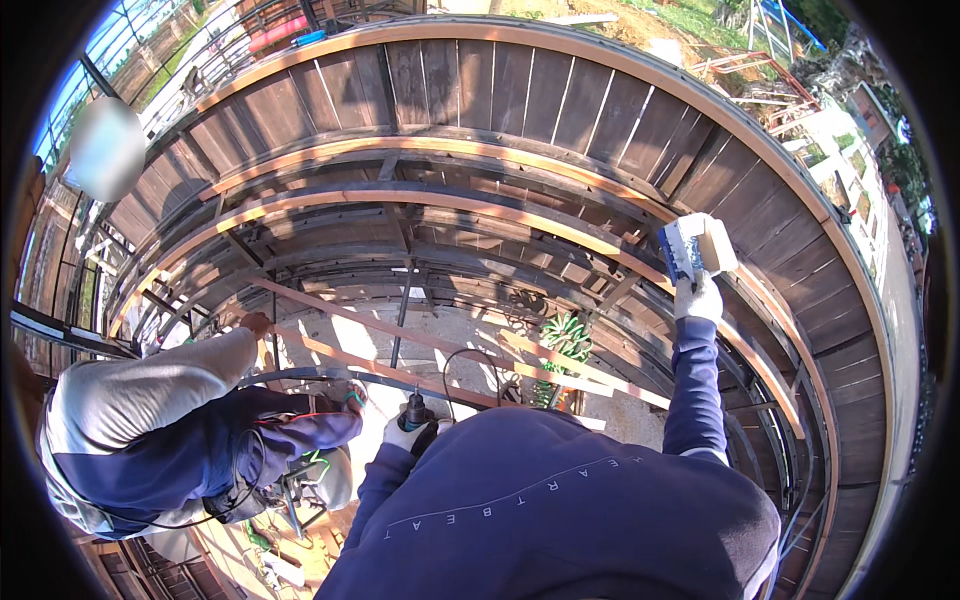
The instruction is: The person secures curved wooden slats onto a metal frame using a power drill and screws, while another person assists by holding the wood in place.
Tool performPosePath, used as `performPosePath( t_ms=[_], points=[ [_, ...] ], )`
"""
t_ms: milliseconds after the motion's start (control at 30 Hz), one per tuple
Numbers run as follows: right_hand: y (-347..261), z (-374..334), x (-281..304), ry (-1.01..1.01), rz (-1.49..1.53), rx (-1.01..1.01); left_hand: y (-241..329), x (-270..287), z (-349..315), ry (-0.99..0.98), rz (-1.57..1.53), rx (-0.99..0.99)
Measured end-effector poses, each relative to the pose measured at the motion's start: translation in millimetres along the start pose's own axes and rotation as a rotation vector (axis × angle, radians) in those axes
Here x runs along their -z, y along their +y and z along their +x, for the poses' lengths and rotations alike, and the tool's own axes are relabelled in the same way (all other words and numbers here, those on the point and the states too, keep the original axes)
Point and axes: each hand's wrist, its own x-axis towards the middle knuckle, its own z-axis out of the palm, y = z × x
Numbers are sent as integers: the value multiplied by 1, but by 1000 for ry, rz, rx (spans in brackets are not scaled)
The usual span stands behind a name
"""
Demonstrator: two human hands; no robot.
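Note:
My left hand (397, 433), in a white glove, is low in the middle of the view, closed around a dark power drill (415, 411). The drill's chuck points away from me, towards a curved metal bar. Out to the right, my gloved right hand (699, 299) grips a small cream box (714, 243) with a blue-and-white side. It is held above the curved wooden rails; what is inside cannot be made out. A dark cable (472, 352) loops just beyond the drill.
Curved wooden rails (450, 200) on a dark metal frame sweep around me, with a plank wall (500, 85) behind. Loose wooden strips (440, 345) cross in front. At left a co-worker in a grey-and-navy top (150, 400) bends over, one hand (257, 323) near the strips. A green plant (566, 340) stands below.

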Motion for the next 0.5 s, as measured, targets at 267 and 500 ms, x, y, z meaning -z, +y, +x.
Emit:
performPosePath(
  t_ms=[267,500],
  points=[
    [-151,31,-94,-266,92,-4,-9,2,7,-15,205,-86],
    [-242,37,-190,-238,82,-78,-42,32,-25,101,140,75]
  ],
)
